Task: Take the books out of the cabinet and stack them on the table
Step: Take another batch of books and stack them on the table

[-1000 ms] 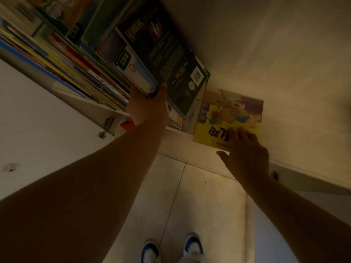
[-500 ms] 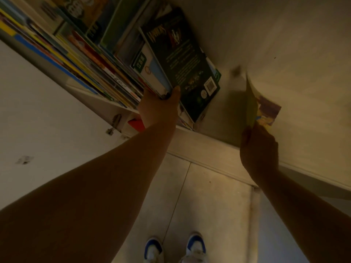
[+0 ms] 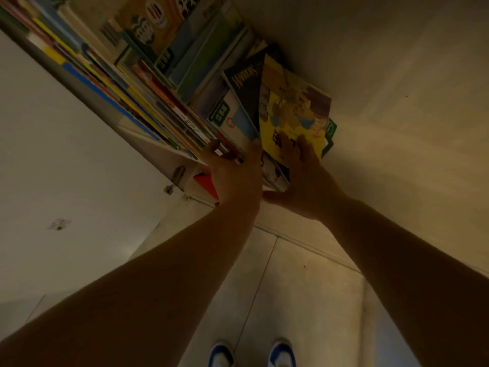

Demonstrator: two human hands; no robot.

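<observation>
Head view, dim light, looking down along both forearms into an open cabinet (image 3: 370,62); at far left, the pale cabinet door (image 3: 53,154), swung open, with a metal hinge (image 3: 176,178) at the shelf's front edge; on the shelf, a row of books (image 3: 148,102) leaning together, spines and covers facing out, running from the upper left corner toward the middle; left hand (image 3: 232,173) at the front edge of the shelf, fingers curled round the lower edges of the rightmost books of the row, thumb up against the outermost cover; just below this hand, a small red object (image 3: 205,184) at the shelf's front edge, its identity unclear; next to the right, a dark book (image 3: 244,83) with yellow lettering, leaning on the row; over it, a yellow picture book (image 3: 293,112), tilted, its cover toward the camera, resting against the dark book; right hand (image 3: 304,178) spread flat, fingers straight and pressing on the lower part of the yellow cover, thumb extended beneath the books' lower edges; right of the books, bare cabinet interior; at bottom centre, a tiled floor (image 3: 304,287) and two blue-and-white shoes (image 3: 251,353).
</observation>
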